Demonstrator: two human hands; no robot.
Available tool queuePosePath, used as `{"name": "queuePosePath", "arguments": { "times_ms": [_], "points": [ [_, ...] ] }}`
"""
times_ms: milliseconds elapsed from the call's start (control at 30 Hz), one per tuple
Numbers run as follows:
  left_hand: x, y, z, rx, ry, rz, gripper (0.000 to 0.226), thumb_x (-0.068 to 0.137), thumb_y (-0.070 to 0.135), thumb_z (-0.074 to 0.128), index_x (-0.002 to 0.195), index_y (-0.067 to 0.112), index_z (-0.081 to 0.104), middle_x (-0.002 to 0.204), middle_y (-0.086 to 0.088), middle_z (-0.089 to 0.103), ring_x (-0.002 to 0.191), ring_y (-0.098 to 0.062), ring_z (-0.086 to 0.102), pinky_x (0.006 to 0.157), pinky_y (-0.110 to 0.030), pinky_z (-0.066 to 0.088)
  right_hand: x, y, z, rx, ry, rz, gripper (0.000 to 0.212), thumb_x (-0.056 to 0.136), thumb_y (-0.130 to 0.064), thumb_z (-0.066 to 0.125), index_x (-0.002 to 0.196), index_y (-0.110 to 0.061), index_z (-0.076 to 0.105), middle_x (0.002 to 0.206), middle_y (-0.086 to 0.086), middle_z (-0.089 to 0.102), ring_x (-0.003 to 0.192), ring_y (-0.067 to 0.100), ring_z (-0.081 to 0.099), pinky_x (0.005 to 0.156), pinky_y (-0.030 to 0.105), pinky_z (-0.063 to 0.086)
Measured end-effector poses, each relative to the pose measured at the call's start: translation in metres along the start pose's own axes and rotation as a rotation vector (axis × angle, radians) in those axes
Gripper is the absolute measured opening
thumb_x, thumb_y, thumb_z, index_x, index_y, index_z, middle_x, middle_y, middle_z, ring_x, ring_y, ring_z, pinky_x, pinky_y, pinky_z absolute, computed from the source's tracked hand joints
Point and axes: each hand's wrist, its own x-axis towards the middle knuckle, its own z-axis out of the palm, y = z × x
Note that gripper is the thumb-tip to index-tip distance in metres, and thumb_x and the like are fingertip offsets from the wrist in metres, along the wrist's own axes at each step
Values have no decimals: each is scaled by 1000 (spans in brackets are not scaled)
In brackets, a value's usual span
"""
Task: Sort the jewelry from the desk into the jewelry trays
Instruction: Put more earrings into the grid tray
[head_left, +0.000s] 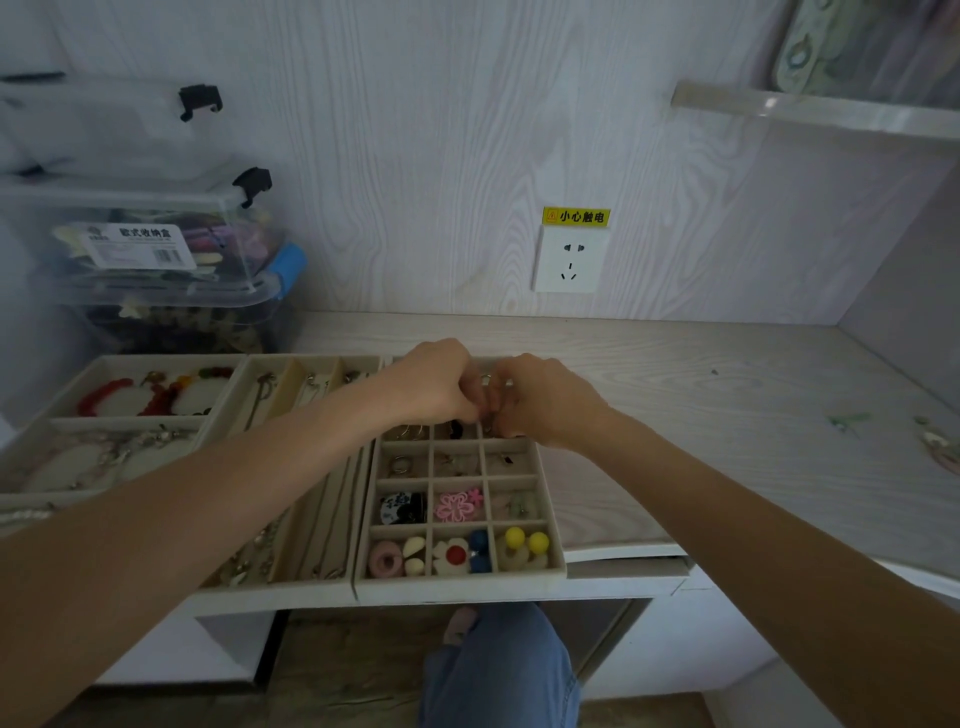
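Observation:
Three beige velvet jewelry trays lie side by side on the desk. The gridded tray on the right holds rings, a pink flower, yellow and blue ball earrings. My left hand and my right hand meet over this tray's far rows, fingers curled together around a small metal piece, possibly a ring. The middle tray has long slots with chains. The left tray holds red bead bracelets and silver chains. A few small pieces lie on the desk at the far right.
Stacked clear storage boxes with black latches stand at the back left. A wall socket with a yellow warning label sits behind the trays. A shelf juts out at the upper right. My knee in jeans shows below the desk.

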Motion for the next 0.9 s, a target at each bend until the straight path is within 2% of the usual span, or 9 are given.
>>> {"name": "queuePosePath", "arguments": {
  "times_ms": [100,200,300,367,433,533,633,800,900],
  "points": [
    [-1,-2,0,-4,5,14,16,80,12,67,95,11,73,96,-6,69,89,-17,63,79,-30,51,-3,-4,1,-113,65,1,20,83,-17,62,103,-13,59,92,3,60,85,22,59,64,29,42],
    [-2,-5,0,-2,26,14,18,80,13,68,97,6,71,100,-7,69,92,-19,63,80,-32,50,-5,-6,3,-166,94,0,17,84,-18,60,101,-14,60,93,3,60,86,23,59,63,30,40],
    [-3,-5,-1,-5,38,33,21,83,13,67,104,11,69,100,4,63,92,-9,57,76,-22,43,-5,-6,3,-190,108,5,15,84,-18,61,99,-16,61,88,2,58,80,20,56,62,30,39],
    [-4,-6,-1,-4,41,37,22,83,13,67,105,10,68,102,2,64,93,-11,58,75,-20,42,-4,-7,5,-192,124,1,12,84,-19,61,95,-17,61,85,1,58,76,20,56,61,29,39],
    [-4,-6,-1,9,55,41,24,82,15,68,106,8,67,105,-3,66,91,-15,60,69,-19,43,-3,-7,7,-193,148,-5,11,84,-21,60,94,-17,62,86,2,62,73,19,56,60,29,40],
    [-5,-5,-1,39,70,60,37,84,21,68,119,15,61,110,0,62,86,-9,53,62,-14,38,-4,-6,8,-191,173,-11,8,85,-22,58,91,-18,61,81,-1,59,72,18,55,60,29,40],
    [-5,-4,-1,48,80,61,39,86,20,65,124,14,61,117,-4,64,93,-13,59,74,-20,43,-6,-5,7,-196,187,-18,3,85,-18,57,87,-19,59,76,-2,55,69,17,52,58,28,39],
    [-4,-6,0,23,56,24,25,86,10,61,109,7,69,110,-8,67,96,-20,63,78,-29,49,-8,-3,4,-178,172,-16,11,81,-18,66,76,-22,57,81,-2,63,76,18,59,59,27,39],
    [-5,-8,1,31,53,12,23,87,10,59,107,6,70,110,-10,67,97,-20,63,80,-27,48,-11,1,-1,-136,180,-17,21,80,-12,66,72,-28,55,89,-3,69,85,17,63,61,25,39]
  ]
}}
